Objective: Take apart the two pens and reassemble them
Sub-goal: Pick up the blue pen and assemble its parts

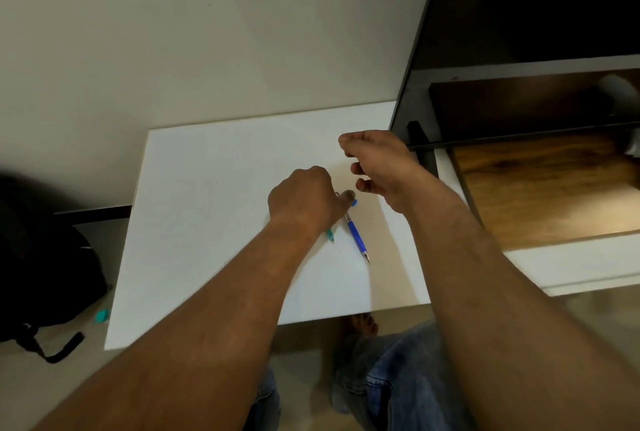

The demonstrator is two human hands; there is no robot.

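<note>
A blue pen (pixel 358 235) lies on the white table (pixel 214 222) with its tip toward me. My left hand (pixel 304 203) is curled over a teal pen (pixel 330 234), of which only the tip pokes out below the palm. Its thumb touches the blue pen's upper end. My right hand (pixel 379 162) hovers just above and to the right with its fingers curled. Thumb and forefinger pinch something very thin, and only a sliver of it shows.
A dark shelf unit with a wooden board (pixel 540 184) stands against the table's right side. A black backpack (pixel 45 271) and a small teal object (pixel 102 315) lie on the floor to the left. My knees are below the table's front edge.
</note>
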